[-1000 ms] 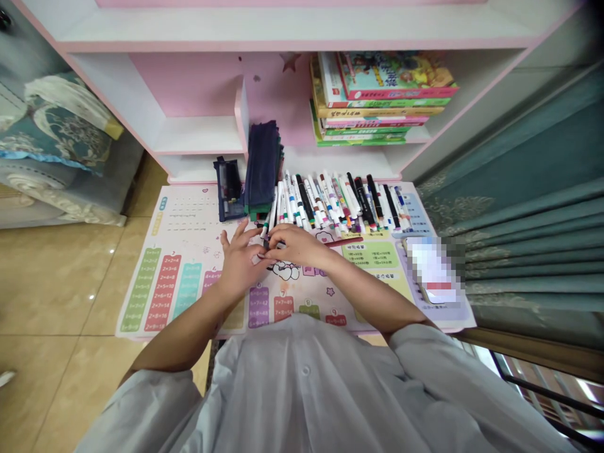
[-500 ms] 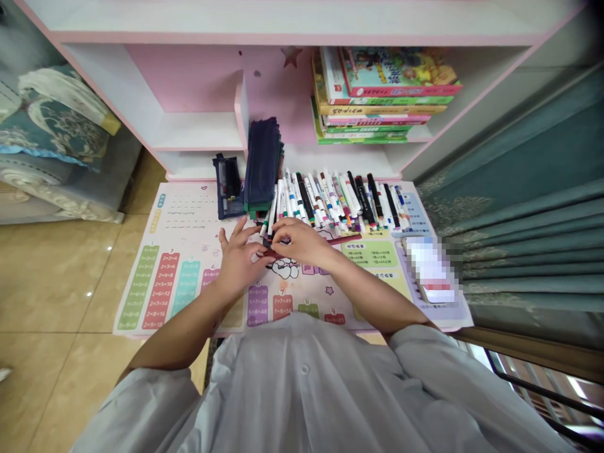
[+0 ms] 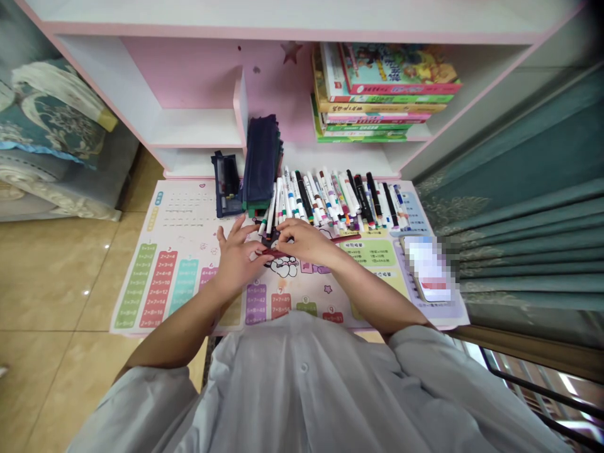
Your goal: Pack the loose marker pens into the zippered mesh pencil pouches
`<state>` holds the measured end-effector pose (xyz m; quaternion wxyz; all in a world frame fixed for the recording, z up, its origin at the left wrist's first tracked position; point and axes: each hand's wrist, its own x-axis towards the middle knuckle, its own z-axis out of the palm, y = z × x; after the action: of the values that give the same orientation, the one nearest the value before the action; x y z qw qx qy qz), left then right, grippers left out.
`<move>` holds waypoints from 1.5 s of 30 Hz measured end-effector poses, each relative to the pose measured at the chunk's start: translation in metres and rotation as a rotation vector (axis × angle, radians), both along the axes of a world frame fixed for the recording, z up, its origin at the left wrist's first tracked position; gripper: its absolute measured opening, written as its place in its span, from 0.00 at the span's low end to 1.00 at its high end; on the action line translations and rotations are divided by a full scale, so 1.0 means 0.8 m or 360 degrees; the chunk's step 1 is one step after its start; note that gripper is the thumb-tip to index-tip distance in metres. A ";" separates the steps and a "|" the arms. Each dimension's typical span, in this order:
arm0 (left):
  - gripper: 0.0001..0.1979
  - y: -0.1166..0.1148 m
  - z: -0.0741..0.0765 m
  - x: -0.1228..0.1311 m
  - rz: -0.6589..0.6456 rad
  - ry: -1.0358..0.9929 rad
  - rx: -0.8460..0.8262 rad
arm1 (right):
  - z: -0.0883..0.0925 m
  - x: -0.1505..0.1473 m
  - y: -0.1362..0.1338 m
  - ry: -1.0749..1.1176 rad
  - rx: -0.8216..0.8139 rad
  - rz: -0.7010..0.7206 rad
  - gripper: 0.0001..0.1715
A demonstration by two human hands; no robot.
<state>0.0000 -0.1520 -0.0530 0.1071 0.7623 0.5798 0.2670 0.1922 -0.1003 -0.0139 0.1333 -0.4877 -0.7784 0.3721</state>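
Note:
In the head view, my left hand (image 3: 238, 259) and my right hand (image 3: 307, 244) are close together over the middle of the desk. Both pinch the dark red edge of a flat pencil pouch (image 3: 346, 238), which lies across the mat and shows again to the right of my right wrist. My left thumb and forefinger are together, the other fingers raised. The fingers of my right hand curl inward. Much of the pouch is hidden by my hands. Just beyond them lies a long row of markers (image 3: 325, 198), white and black, with coloured ends.
A stack of navy and green pouches (image 3: 260, 160) leans behind my left hand, beside a dark see-through pouch (image 3: 228, 182) with pens inside. A phone (image 3: 427, 267) lies at the desk's right. Books (image 3: 382, 94) are piled on the shelf (image 3: 198, 129). A printed mat (image 3: 174, 207) covers the desk.
My hands stay on the pouch's edge, with only small finger movements; the right fingers have shifted slightly to the right. The whole view has tilted a little.

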 end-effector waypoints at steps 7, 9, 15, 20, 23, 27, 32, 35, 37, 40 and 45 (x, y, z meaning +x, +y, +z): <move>0.09 0.000 0.001 -0.002 -0.0027 -0.0006 -0.0019 | 0.000 0.002 0.000 -0.0029 0.0005 0.0025 0.07; 0.09 0.000 0.001 -0.001 -0.0026 -0.0007 -0.0022 | 0.001 0.003 0.000 -0.0035 0.0005 0.0020 0.08; 0.10 0.000 0.002 0.000 -0.0031 -0.0009 -0.0057 | 0.010 0.006 -0.002 -0.0099 -0.0031 0.0009 0.08; 0.09 0.001 0.002 0.000 -0.0036 -0.0032 -0.0056 | 0.010 0.009 -0.001 -0.0117 -0.0039 0.0017 0.09; 0.09 0.001 0.001 -0.001 -0.0035 -0.0039 -0.0047 | 0.006 0.012 0.000 -0.0091 -0.0009 0.0006 0.09; 0.10 0.001 0.003 -0.001 -0.0016 -0.0026 -0.0078 | 0.007 0.016 0.000 -0.0071 -0.0013 -0.0021 0.10; 0.10 0.001 0.005 0.000 -0.0008 -0.0017 -0.0101 | 0.014 0.022 -0.001 -0.0082 -0.0035 -0.0045 0.09; 0.10 0.001 0.005 0.000 -0.0011 -0.0019 -0.0096 | 0.014 0.024 -0.001 -0.0106 -0.0037 -0.0040 0.09; 0.10 0.001 0.005 0.000 -0.0015 -0.0024 -0.0090 | 0.012 0.026 0.000 -0.0111 -0.0027 -0.0046 0.08; 0.10 0.001 0.004 -0.001 -0.0017 -0.0030 -0.0091 | 0.010 0.028 0.000 -0.0102 -0.0028 -0.0044 0.08; 0.09 0.001 0.004 -0.002 -0.0010 -0.0035 -0.0064 | 0.013 0.033 0.001 -0.0082 -0.0062 -0.0065 0.09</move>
<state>-0.0019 -0.1511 -0.0500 0.1297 0.7589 0.5814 0.2632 0.2184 -0.0998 -0.0037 0.1112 -0.5153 -0.7641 0.3717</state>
